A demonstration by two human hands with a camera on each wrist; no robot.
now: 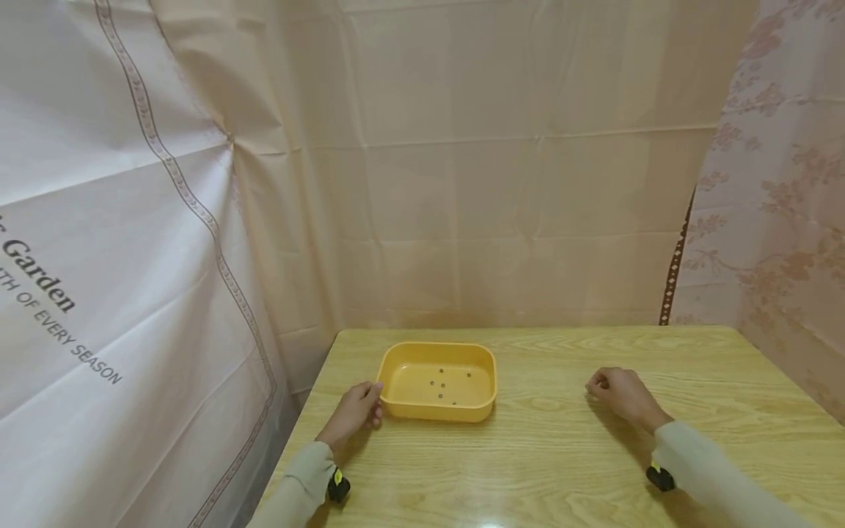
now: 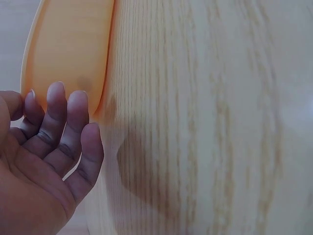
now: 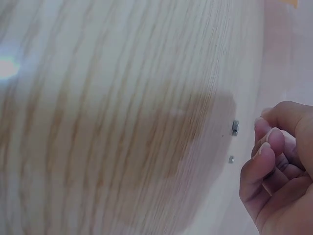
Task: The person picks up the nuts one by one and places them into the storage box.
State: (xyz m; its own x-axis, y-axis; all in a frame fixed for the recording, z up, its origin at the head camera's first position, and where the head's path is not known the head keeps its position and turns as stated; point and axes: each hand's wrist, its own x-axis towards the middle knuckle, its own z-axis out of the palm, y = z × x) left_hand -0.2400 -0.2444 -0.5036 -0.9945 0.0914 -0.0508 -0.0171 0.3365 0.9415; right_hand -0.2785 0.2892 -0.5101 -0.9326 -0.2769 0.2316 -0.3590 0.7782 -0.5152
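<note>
A yellow rectangular tray (image 1: 437,412) stands on the wooden table, with several small metal pieces (image 1: 443,386) on its floor. My left hand (image 1: 353,414) pinches the tray's left rim between thumb and index finger; the other fingers rest loosely curled by the wall, as the left wrist view shows. My right hand (image 1: 623,396) is to the right of the tray, fingers curled, thumb and index tips close together. Just beside its fingertips in the right wrist view, two small metal nuts (image 3: 235,128) lie on the table. Whether anything tiny sits between those fingertips is hidden.
The light wood table (image 1: 528,469) has its far edge just behind the tray. A beige cloth (image 1: 495,183) hangs behind, a printed white cloth (image 1: 132,257) at the left and a floral one (image 1: 779,220) at the right. Each wrist carries a black camera (image 1: 339,485).
</note>
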